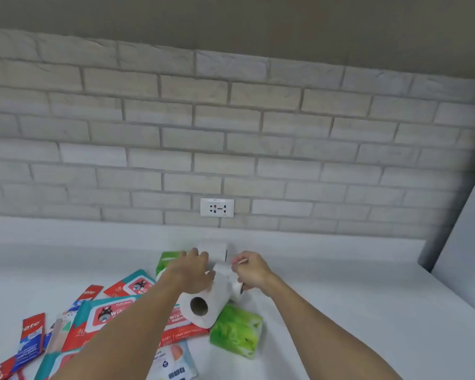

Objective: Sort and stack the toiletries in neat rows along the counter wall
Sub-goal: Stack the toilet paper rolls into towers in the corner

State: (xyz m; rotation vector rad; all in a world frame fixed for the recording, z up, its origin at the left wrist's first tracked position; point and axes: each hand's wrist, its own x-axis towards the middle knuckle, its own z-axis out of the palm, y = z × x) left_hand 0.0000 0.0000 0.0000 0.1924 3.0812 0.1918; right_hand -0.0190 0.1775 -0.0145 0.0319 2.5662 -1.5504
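Left hand (190, 272): fingers curled over the top of a toilet roll (203, 307), gripping it. The roll lies on its side with its core hole facing us, resting on the pile near the middle of the counter (340, 297).

Right hand (251, 271): fingers and thumb bunched, closed round a second roll (237, 291). Only that roll's end shows under the palm. The two rolls touch between the hands.

Just behind the hands a third roll (214, 252) stands at the foot of the brick wall (231, 127), below a socket (217, 207). It is blurred.

One green tissue pack (236, 331) lies just beside the gripped roll, on its right. Another green pack (165, 261) shows behind the left hand.

Under and left of the left forearm we note wet wipes packs (107, 315), overlapping and askew. Further left are red and blue toothpaste boxes (32, 337), scattered. A pale blue packet (173, 362) lies at the near edge.
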